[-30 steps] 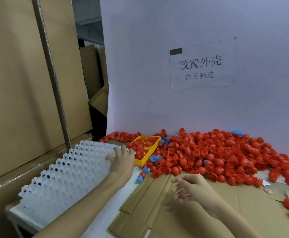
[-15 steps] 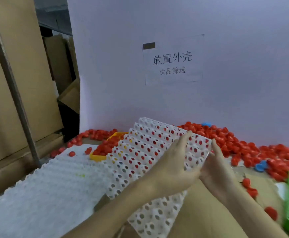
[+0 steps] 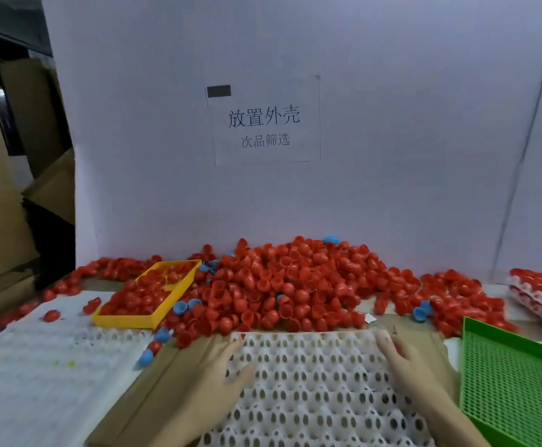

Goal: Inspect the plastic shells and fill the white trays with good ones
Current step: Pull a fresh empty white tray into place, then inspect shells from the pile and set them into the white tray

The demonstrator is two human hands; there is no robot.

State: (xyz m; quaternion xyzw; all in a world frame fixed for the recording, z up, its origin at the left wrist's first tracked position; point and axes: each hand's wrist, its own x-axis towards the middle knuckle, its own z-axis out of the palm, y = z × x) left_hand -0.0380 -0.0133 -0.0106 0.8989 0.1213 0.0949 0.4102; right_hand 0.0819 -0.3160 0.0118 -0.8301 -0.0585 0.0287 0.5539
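Leftmost, a stack of white trays [image 3: 37, 382] lies by a yellow bin [image 3: 124, 322]. Centrally, the left hand [image 3: 221, 379] and right hand [image 3: 415, 366] rest flat, fingers straight, on a white tray [image 3: 311, 382] before the red shells [image 3: 295, 285]. Rightmost sits a green basket [image 3: 514, 382].

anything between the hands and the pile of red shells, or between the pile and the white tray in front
Nothing visible does. The heap of red plastic shells lies just beyond the empty white perforated tray, which the left hand and right hand rest on.

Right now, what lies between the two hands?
In the head view, only the empty white tray: left hand and right hand rest on its side edges.
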